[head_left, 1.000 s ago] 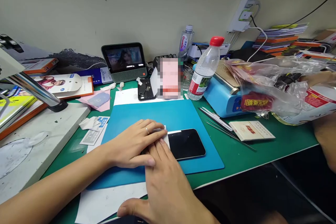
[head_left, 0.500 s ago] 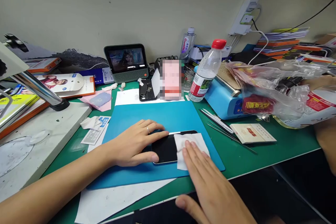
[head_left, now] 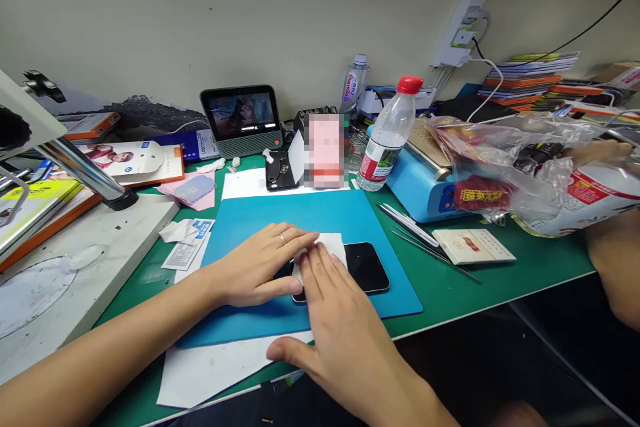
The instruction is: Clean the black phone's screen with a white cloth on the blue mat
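Note:
A black-screened smartphone [head_left: 367, 268] lies face up on a blue mat [head_left: 310, 210]. Its left part is covered by a white wipe [head_left: 334, 245] and my fingers. My right hand [head_left: 340, 307] lies flat, fingers stretched out together, pressing the wipe onto the screen; the thumb points out to the left. Around the phone's left end is my left hand [head_left: 263, 263], a ring on one finger, with fingers and thumb apart. Its fingertips are beside the wipe and the right hand's fingers.
Tweezers [head_left: 425, 250] and a cigarette-style box [head_left: 474, 246] lie right of the mat. Behind stand a red-capped bottle [head_left: 387, 140], a blue device [head_left: 420, 187] and a smart display [head_left: 243, 120]. A metal stand [head_left: 85, 173] is at left. Another person's arm [head_left: 617, 260] is at far right.
My right hand has slid the wipe left across the phone, uncovering its right part and covering the left. My left hand stays at the phone's left end.

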A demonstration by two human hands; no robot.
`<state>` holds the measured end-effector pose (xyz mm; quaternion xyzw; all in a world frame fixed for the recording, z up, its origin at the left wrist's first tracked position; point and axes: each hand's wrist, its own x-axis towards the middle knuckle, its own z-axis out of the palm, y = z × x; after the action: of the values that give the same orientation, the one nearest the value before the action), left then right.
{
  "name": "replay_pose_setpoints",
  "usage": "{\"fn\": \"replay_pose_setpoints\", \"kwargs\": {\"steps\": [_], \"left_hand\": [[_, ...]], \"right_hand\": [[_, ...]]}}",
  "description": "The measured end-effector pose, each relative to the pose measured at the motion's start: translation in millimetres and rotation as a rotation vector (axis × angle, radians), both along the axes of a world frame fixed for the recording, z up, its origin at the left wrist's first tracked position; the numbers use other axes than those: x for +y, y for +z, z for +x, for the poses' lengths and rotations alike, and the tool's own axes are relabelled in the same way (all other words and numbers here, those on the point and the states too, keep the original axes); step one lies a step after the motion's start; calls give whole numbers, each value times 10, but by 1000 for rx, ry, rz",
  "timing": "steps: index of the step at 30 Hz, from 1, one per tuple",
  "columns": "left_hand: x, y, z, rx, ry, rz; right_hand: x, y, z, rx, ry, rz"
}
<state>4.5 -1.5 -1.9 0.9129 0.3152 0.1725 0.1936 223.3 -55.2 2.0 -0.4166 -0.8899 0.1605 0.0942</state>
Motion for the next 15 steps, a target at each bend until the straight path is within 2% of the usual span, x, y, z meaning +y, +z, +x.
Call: {"fn": "replay_pose_setpoints", "kwargs": {"steps": [3,6,9,15], "left_hand": [[-1,-1,-2,-4,6,1],[-11,24,5,17,10,3],[-18,42,8,32,14,16],[-13,36,5,51,22,14]], "right_hand": [[-91,-30,-74,76,36,7],[-174,-62,8,73,109,46],[-212,-51,237,33,140,78],[-141,-2,794,-83,-1,253]]}}
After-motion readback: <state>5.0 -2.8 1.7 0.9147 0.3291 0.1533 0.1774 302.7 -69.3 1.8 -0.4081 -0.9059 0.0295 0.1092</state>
